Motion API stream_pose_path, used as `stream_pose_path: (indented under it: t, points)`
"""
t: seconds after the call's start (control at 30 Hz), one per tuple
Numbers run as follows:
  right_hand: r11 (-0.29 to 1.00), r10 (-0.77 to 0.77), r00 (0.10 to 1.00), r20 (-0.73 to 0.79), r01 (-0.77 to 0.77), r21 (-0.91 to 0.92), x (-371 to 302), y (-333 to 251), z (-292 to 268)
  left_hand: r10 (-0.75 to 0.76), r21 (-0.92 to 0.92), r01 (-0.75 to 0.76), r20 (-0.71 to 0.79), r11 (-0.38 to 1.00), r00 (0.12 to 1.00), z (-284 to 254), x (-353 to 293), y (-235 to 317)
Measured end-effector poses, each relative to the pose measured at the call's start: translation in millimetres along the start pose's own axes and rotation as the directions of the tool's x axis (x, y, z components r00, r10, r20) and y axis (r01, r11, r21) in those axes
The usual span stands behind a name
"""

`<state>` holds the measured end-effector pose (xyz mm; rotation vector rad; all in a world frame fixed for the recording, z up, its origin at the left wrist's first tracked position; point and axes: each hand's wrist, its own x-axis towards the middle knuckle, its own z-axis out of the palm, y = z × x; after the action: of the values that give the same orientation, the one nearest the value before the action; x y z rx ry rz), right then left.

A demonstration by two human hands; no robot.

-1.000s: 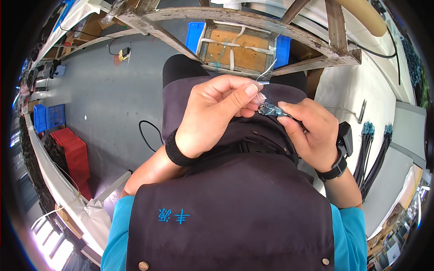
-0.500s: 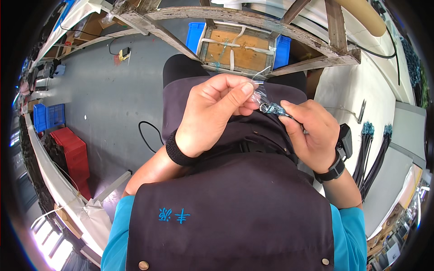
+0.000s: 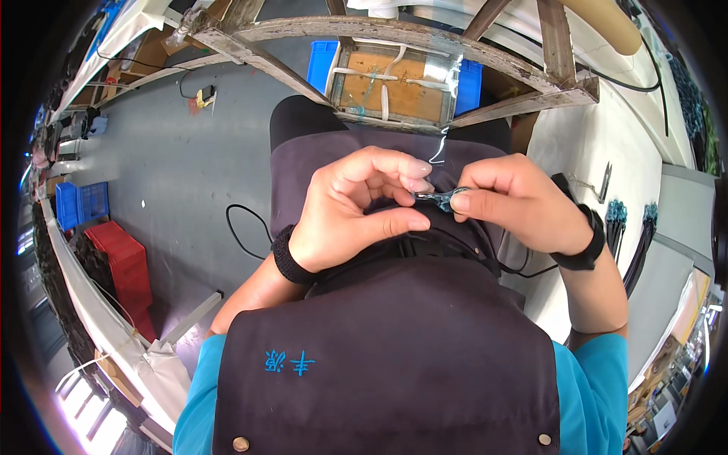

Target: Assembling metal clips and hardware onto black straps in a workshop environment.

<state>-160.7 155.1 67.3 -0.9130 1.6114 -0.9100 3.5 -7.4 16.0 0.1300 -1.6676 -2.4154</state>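
Note:
In front of my apron, my right hand (image 3: 509, 199) pinches a small, shiny, dark-blue piece (image 3: 434, 198) between thumb and fingers. The piece points left and has a slim, metallic-looking end; its exact kind is too small to make out. My left hand (image 3: 362, 201) is open around that end, thumb stretched below and fingers curved above. Whether a fingertip touches it I cannot tell. Just beyond the hands, a clear plastic film (image 3: 440, 144) with bright reflections hangs in the air over my lap.
A worn wooden frame (image 3: 394, 30) spans the far side, with a taped brown panel (image 3: 379, 83) and blue bins (image 3: 322, 64) beneath. On the right, black cords with teal ends (image 3: 616, 216) lie on a white table (image 3: 553, 167). Red crates (image 3: 125, 265) stand left.
My left fingers have opened and let go of the clear plastic, which is now apart from them. My right hand has turned and shifted slightly left with the blue piece.

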Motion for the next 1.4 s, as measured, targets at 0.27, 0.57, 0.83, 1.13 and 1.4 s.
stream_pose_path:
  t: [0.27,0.57,0.83,1.13,1.4]
  points:
    - [0.679,0.178,0.859,0.480,-0.460,0.571,17,18,-10,-0.102,-0.205,0.069,-0.158,0.976,0.982,12,-8,-6]
    - [0.986,0.035,0.915,-0.402,0.034,0.164,-17,73,-5,-0.358,-0.346,0.267,-0.232,0.899,0.904,3,-11,1]
    - [0.320,-0.203,0.205,-0.957,-0.911,-0.262,-140,244,-139,-0.427,-0.355,0.329,-0.244,0.875,0.871,12,-8,17]
    - [0.795,0.015,0.407,-0.913,-0.559,-0.237,-126,236,-132,-0.423,-0.376,0.316,-0.248,0.871,0.872,13,-15,21]
    - [0.996,-0.068,0.944,-0.322,0.084,0.036,-35,39,8,-0.443,-0.358,0.347,-0.235,0.867,0.865,11,-16,24]
